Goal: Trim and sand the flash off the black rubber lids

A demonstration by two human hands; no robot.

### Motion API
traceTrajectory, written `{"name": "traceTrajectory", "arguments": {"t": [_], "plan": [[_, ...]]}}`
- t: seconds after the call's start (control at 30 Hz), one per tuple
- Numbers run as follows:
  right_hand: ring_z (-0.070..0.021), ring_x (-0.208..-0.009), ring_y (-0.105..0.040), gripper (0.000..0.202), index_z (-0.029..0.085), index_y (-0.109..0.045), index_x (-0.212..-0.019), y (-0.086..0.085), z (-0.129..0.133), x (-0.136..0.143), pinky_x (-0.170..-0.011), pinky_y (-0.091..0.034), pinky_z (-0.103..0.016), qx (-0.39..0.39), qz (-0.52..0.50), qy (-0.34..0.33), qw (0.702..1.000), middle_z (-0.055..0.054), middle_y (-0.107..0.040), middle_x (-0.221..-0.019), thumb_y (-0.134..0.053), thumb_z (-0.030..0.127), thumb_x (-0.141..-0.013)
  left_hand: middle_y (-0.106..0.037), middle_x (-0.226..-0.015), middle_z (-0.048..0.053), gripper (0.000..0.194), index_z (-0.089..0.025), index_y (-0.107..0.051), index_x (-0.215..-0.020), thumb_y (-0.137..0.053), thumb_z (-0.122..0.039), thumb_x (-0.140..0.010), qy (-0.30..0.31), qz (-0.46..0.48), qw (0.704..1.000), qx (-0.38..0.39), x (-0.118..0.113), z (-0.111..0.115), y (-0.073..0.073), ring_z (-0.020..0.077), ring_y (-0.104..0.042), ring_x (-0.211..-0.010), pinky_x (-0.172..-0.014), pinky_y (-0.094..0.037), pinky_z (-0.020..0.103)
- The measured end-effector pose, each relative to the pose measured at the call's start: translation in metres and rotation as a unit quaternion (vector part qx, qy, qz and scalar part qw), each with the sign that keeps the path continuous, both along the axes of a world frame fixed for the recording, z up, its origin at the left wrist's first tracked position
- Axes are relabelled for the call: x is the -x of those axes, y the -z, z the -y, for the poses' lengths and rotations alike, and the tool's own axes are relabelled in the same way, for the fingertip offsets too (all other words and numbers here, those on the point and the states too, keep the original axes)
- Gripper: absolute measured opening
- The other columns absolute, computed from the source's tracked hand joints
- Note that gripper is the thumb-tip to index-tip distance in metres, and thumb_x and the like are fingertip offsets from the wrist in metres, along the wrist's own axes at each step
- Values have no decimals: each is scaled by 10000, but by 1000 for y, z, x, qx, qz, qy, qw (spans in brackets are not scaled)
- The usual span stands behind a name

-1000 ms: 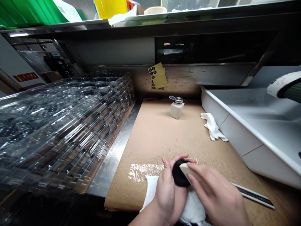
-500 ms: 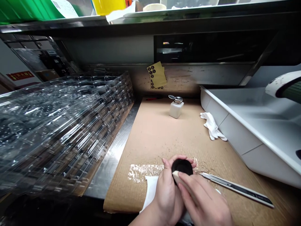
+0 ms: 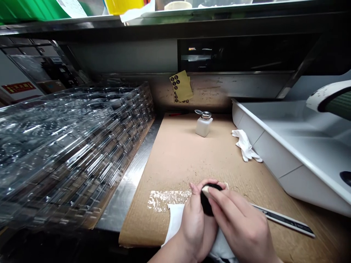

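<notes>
In my left hand (image 3: 195, 219) I hold a round black disc-like piece (image 3: 206, 205), its dark face turned up, fingers curled round its far rim. My right hand (image 3: 241, 219) pinches a small cream-white piece (image 3: 205, 189), perhaps a bit of sponge or eraser, and presses it on the upper part of the black face. Part of the disc is hidden by my right fingers. Under my wrists lies a white cloth (image 3: 175, 217). To the right, a utility knife (image 3: 287, 220) rests on the cardboard (image 3: 175, 153), its blade end hidden behind my right hand.
A white pump bottle (image 3: 203, 126) with its lid flipped up stands toward the back. A white glove (image 3: 246, 145) lies against a large grey-white bin (image 3: 274, 153) on the right. Stacked clear plastic trays (image 3: 82, 146) fill the left. A metal shelf (image 3: 164, 22) crosses overhead.
My right hand has slid the cream-white piece up and slightly right across the black face, now covering more of the knife. The view has shifted slightly. My left hand keeps its hold.
</notes>
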State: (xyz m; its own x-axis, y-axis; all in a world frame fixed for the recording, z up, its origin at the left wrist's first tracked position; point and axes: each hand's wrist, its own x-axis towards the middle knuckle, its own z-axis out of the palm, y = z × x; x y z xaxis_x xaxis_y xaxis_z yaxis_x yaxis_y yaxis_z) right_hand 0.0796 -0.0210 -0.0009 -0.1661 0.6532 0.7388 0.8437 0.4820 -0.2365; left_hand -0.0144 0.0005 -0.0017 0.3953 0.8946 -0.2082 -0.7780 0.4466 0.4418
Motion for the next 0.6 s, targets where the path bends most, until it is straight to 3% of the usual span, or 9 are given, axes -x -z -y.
{"name": "traceTrajectory", "arguments": {"t": [0.23, 0.4, 0.6], "plan": [[-116, -735, -593, 298, 140, -570, -1080, 0, 0, 0, -707, -478, -223, 25, 38, -34, 998, -57, -631, -831, -541, 138, -784, -602, -919, 86, 530, -142, -580, -893, -242, -545, -836, 18, 12, 999, 23, 2, 0, -2, 202, -531, -948, -976, -292, 376], [-128, -784, -605, 223, 148, -611, -993, -6, -3, 1, -746, -477, -233, 13, 13, 7, 1000, -54, -639, -809, -501, 122, -800, -604, -948, 81, 479, -150, -575, -915, -261, -506, -853, 15, 14, 999, 26, 2, 1, -2, 192, -520, -988, -977, -285, 340], [-106, -722, -592, 228, 154, -600, -1016, -5, 0, -1, -701, -481, -210, 42, 16, -35, 998, -43, -631, -789, -493, 147, -814, -613, -930, 92, 517, -148, -576, -915, -254, -545, -835, 26, 15, 999, 26, 2, 0, -2, 209, -535, -958, -974, -292, 381]]}}
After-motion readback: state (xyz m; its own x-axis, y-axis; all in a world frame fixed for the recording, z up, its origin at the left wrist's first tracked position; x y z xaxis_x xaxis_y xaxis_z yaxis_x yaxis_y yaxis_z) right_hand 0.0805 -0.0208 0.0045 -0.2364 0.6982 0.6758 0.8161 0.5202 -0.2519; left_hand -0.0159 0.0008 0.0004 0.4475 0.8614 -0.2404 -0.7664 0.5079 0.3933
